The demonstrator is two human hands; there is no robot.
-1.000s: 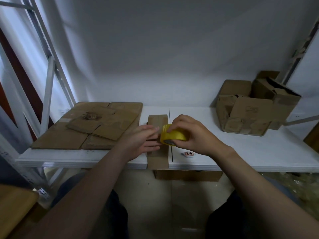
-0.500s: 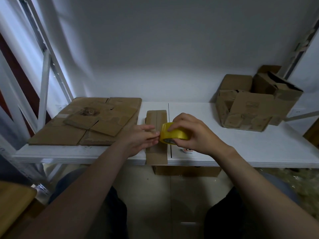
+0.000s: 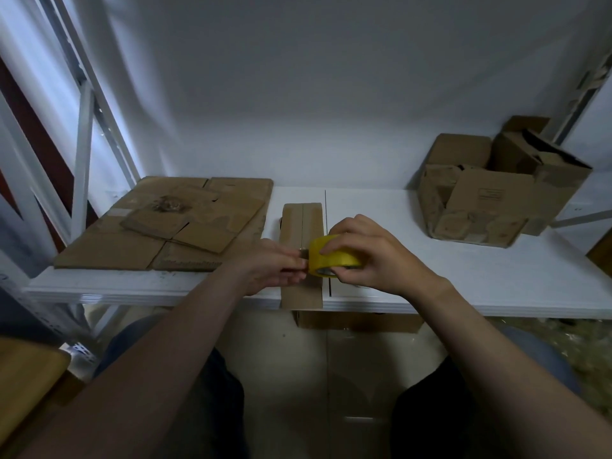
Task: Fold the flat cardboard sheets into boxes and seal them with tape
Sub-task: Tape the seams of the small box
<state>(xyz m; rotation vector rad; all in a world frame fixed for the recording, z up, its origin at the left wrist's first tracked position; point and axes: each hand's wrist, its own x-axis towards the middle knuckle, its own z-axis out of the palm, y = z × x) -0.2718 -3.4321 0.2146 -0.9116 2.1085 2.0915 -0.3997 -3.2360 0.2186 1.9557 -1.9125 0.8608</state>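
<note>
While your right hand (image 3: 374,256) curled over the yellow tape roll (image 3: 331,256) and held it just above the narrow box (image 3: 301,226), your left hand (image 3: 265,270) pinched at the roll's left edge, apparently on the free end, which was too small to make out. The box lay lengthwise on the white table (image 3: 463,286), its near end overhanging the front edge. Flat cardboard sheets (image 3: 165,226) lay to the left and finished boxes (image 3: 490,200) to the far right. Judged risks: a loosened pinch could let the end snap back onto the roll, an askew pull could lay tape off the seam, and downward pressure could tip the overhanging box.
</note>
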